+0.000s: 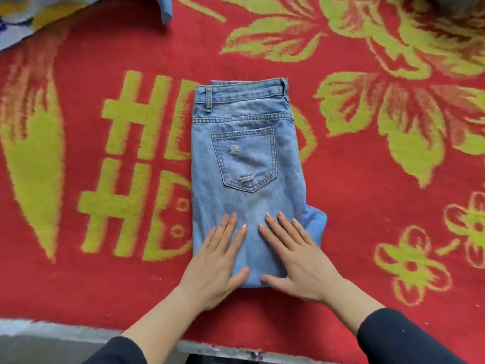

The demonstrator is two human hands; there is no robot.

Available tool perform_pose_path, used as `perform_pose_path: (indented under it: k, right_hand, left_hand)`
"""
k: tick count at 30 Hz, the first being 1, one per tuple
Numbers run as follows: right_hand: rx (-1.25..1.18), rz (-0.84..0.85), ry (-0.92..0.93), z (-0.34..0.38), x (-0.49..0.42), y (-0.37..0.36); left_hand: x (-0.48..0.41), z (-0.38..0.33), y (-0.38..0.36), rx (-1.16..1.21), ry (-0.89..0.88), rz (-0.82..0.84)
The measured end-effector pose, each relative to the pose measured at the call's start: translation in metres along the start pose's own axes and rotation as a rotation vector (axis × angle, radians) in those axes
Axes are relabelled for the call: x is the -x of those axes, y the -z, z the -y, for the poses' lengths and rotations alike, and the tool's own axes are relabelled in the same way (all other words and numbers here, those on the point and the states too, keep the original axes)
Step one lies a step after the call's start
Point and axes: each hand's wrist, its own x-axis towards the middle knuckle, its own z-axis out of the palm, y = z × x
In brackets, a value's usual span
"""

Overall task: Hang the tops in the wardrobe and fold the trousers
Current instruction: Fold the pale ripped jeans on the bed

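Note:
A pair of light blue ripped jeans (246, 158) lies folded into a compact rectangle on the red blanket, waistband at the far end and a back pocket facing up. A bit of a lower layer sticks out at the right side. My left hand (217, 261) rests flat on the near left part of the jeans, fingers spread. Beside it, my right hand (294, 258) lies flat on the near right part, palm down. Neither hand grips the cloth.
A red blanket (367, 206) with yellow-green leaves and letters covers the surface. Its near edge (78, 329) runs along the bottom. Blue fabric (165, 9) and a patterned cloth (23, 19) lie at the far left corner.

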Motion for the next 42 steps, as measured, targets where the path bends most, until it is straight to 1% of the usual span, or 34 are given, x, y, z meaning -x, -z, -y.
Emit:
perform_pose_path:
  k: [2,5,8,11,12,14,15,16,18,21,23,25,27,29,31,32,33,35,37,39,42]
  right_hand:
    - [0.093,0.076,0.056,-0.004,0.021,-0.009]
    - [0.205,0.131,0.047,-0.006,0.036,-0.017]
    - [0.237,0.099,0.0,-0.001,0.033,-0.023]
    - [0.223,0.074,-0.039,0.007,0.027,-0.024]
    - [0.204,0.054,-0.055,0.01,0.025,-0.021]
    - [0.057,0.074,-0.115,0.014,0.019,-0.005]
    - [-0.047,0.101,-0.154,0.016,0.016,0.007]
    - [-0.156,0.166,-0.199,0.017,0.013,0.02]
    - [-0.308,0.242,-0.268,0.018,0.007,0.045]
    - [-0.4,0.346,-0.347,0.022,0.001,0.073]
    - [-0.437,0.48,-0.392,0.026,0.004,0.083]
    - [-0.458,0.613,-0.434,0.03,0.012,0.084]
    - [-0.496,0.731,-0.525,0.035,0.023,0.079]
    - [-0.671,0.851,-0.677,0.036,0.034,0.071]
    - [-0.821,0.942,-0.763,0.035,0.041,0.069]
    - [-0.839,0.936,-0.771,0.032,0.042,0.067]
    - [-0.832,0.89,-0.771,0.027,0.041,0.067]
    - [-0.83,0.74,-0.741,0.017,0.033,0.072]
    - [-0.894,0.581,-0.698,0.007,0.02,0.082]
    - [-0.884,0.419,-0.645,-0.003,0.006,0.094]
    - [-0.829,0.208,-0.602,-0.016,-0.017,0.104]
  left_hand:
    - [0.01,-0.004,-0.007,0.003,-0.027,0.005]
    - [0.022,-0.005,-0.011,-0.058,-0.063,0.048]
    - [0.024,-0.004,-0.01,-0.205,-0.02,0.091]
    - [0.022,-0.013,-0.012,-0.246,0.063,0.096]
    - [0.021,-0.018,-0.01,-0.243,0.105,0.126]
    - [0.017,-0.026,-0.001,-0.229,0.136,0.133]
    - [0.015,-0.029,0.008,-0.217,0.148,0.153]
    - [0.012,-0.028,0.018,-0.194,0.15,0.212]
    - [0.006,-0.024,0.045,-0.021,0.212,0.412]
    - [0.002,-0.017,0.08,0.245,0.253,0.483]
    - [0.006,-0.017,0.093,0.398,0.291,0.614]
    - [0.014,-0.022,0.1,0.491,0.326,0.79]
    - [0.023,-0.028,0.099,0.568,0.38,0.941]
    - [0.032,-0.032,0.091,0.686,0.467,1.062]
    - [0.036,-0.033,0.085,0.815,0.545,1.117]
    - [0.035,-0.031,0.084,0.864,0.576,1.118]
    - [0.034,-0.028,0.084,0.896,0.599,1.099]
    - [0.026,-0.016,0.09,0.923,0.611,1.028]
    - [0.015,-0.002,0.1,0.937,0.585,0.933]
    - [0.001,0.012,0.112,0.929,0.573,0.775]
    - [-0.02,0.025,0.126,0.896,0.585,0.483]
